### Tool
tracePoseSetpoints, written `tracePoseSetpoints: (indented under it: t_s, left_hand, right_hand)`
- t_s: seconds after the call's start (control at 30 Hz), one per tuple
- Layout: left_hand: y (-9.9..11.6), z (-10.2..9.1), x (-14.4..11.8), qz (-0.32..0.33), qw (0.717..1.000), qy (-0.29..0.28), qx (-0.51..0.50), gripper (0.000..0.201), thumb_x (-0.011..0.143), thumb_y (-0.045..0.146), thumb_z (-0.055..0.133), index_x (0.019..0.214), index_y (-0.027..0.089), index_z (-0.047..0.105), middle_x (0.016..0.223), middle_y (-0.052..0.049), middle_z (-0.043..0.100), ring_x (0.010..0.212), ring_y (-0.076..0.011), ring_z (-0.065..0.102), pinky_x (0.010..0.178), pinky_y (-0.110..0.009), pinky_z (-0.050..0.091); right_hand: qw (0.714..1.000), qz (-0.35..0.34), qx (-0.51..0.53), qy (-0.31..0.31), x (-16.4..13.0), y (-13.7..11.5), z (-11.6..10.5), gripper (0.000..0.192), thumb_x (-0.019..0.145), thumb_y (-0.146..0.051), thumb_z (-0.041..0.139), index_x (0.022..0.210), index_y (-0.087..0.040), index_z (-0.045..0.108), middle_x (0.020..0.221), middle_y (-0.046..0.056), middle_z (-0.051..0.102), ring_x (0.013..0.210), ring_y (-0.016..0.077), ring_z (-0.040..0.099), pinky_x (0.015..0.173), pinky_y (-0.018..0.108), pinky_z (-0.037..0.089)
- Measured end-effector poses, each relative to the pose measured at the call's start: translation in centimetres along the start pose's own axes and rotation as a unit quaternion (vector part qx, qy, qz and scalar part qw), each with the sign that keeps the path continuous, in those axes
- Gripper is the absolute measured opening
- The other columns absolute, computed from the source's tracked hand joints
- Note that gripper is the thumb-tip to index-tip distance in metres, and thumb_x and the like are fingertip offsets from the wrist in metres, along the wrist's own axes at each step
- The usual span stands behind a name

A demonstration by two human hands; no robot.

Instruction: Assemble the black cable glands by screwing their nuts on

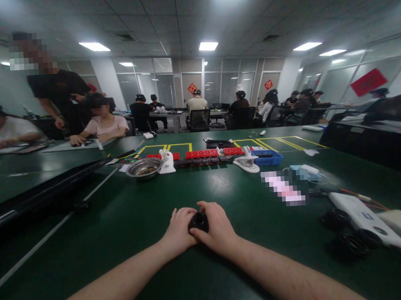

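Note:
Between my two hands is a small black part (pixel 198 221) with a round hole in its top, just above or on the green table (pixel 208 271). My left hand (pixel 180 226) closes on its left side, its fingers partly hidden behind the part. From the right, my right hand (pixel 220 225) wraps round it, with the thumb across the front and the fingers over the back. Beyond my hands a row of red blocks (pixel 202 153) lies above a row of black blocks (pixel 206 161), between two white clip-like stands (pixel 167 162). I cannot make out the black part's exact kind.
A metal bowl (pixel 143 168) with small pieces stands left of the blocks, and a blue tray (pixel 269 157) on the right. Farther right lies a white device (pixel 366 217) beside black round parts (pixel 349 246). A long black panel (pixel 43 191) lies left. People sit at tables beyond.

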State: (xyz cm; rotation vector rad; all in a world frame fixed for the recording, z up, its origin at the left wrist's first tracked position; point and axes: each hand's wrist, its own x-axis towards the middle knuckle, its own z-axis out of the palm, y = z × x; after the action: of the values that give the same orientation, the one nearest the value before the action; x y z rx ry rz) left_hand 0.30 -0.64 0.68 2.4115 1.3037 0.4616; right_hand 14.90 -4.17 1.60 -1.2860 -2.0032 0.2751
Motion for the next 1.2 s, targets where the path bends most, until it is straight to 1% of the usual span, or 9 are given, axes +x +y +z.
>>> tracePoseSetpoints:
  t_s: [0.17,0.33,0.47,0.63,0.73,0.87,0.93,1.03,1.2]
  left_hand:
    - [0.08,-0.07,0.04,-0.004,1.0,0.001,0.003,0.046,0.061,0.024,0.056,0.106,0.02,0.049,0.113,-0.008,0.051,0.111,-0.0249,0.041,0.1,-0.05,0.015]
    - [0.16,-0.21,0.05,-0.007,1.0,-0.014,0.009,0.049,0.059,0.026,0.058,0.107,0.019,0.049,0.114,-0.008,0.051,0.111,-0.026,0.04,0.101,-0.051,0.014]
    - [0.05,-0.14,0.03,-0.003,1.0,-0.005,0.006,0.047,0.061,0.026,0.056,0.108,0.02,0.049,0.114,-0.008,0.051,0.111,-0.0255,0.041,0.101,-0.05,0.014]
    - [0.04,-0.2,0.1,-0.001,1.0,-0.013,0.004,0.048,0.059,0.028,0.058,0.106,0.022,0.05,0.114,-0.007,0.051,0.111,-0.0263,0.041,0.1,-0.052,0.014]
    - [0.01,-0.2,0.11,-0.006,1.0,-0.015,0.002,0.049,0.06,0.025,0.057,0.108,0.021,0.049,0.114,-0.007,0.051,0.112,-0.0262,0.04,0.1,-0.052,0.013]
    - [-0.2,-0.03,0.07,0.011,1.0,-0.004,0.0,0.045,0.062,0.028,0.057,0.106,0.021,0.05,0.114,-0.007,0.05,0.112,-0.0257,0.04,0.1,-0.052,0.013]
    - [-0.24,0.03,0.08,0.012,1.0,-0.001,-0.001,0.046,0.061,0.03,0.058,0.106,0.021,0.05,0.113,-0.007,0.051,0.111,-0.0258,0.041,0.1,-0.052,0.014]
    - [-0.18,0.02,0.16,-0.001,1.0,-0.009,-0.002,0.047,0.06,0.027,0.058,0.105,0.022,0.05,0.113,-0.007,0.051,0.111,-0.0263,0.041,0.1,-0.052,0.015]
    - [-0.12,-0.05,0.24,-0.012,1.0,-0.004,-0.012,0.045,0.062,0.024,0.056,0.106,0.021,0.048,0.113,-0.007,0.052,0.111,-0.026,0.042,0.1,-0.052,0.015]
  right_hand:
    - [0.998,-0.05,0.011,-0.026,0.02,0.07,-0.07,0.059,0.064,-0.02,0.056,0.118,-0.016,0.034,0.111,0.009,0.05,0.105,0.0216,0.044,0.098,0.044,0.022]
    - [1.0,-0.003,0.016,-0.024,0.01,-0.11,-0.19,0.054,0.064,-0.023,0.058,0.114,-0.015,0.039,0.104,0.009,0.052,0.097,0.0228,0.048,0.087,0.04,0.036]
    - [0.998,-0.038,0.03,-0.03,-0.01,-0.07,-0.11,0.06,0.062,-0.018,0.055,0.118,-0.017,0.034,0.111,0.009,0.049,0.104,0.0224,0.044,0.093,0.041,0.03]
    - [1.0,0.003,0.03,-0.008,-0.01,0.03,-0.15,0.054,0.063,-0.024,0.058,0.113,-0.017,0.039,0.1,0.008,0.052,0.095,0.0219,0.048,0.086,0.04,0.036]
    - [0.998,-0.031,0.044,-0.015,-0.03,-0.08,-0.43,0.056,0.063,-0.016,0.054,0.116,-0.017,0.037,0.106,0.008,0.051,0.101,0.0214,0.044,0.089,0.039,0.034]
    - [0.999,-0.035,0.028,0.005,0.04,-0.1,-0.51,0.06,0.06,-0.026,0.062,0.115,-0.016,0.038,0.11,0.01,0.049,0.104,0.024,0.041,0.091,0.041,0.032]
    - [1.0,-0.006,0.017,0.008,0.12,0.01,-0.39,0.054,0.06,-0.03,0.063,0.109,-0.016,0.043,0.101,0.008,0.052,0.096,0.0232,0.045,0.086,0.04,0.036]
    - [1.0,-0.008,0.024,-0.001,0.13,0.09,-0.32,0.045,0.063,-0.019,0.057,0.107,-0.017,0.044,0.1,0.006,0.053,0.095,0.0208,0.047,0.085,0.037,0.037]
    - [0.999,-0.03,0.035,-0.021,0.03,-0.07,-0.42,0.058,0.062,-0.023,0.058,0.116,-0.018,0.038,0.111,0.008,0.049,0.103,0.0223,0.043,0.09,0.039,0.034]
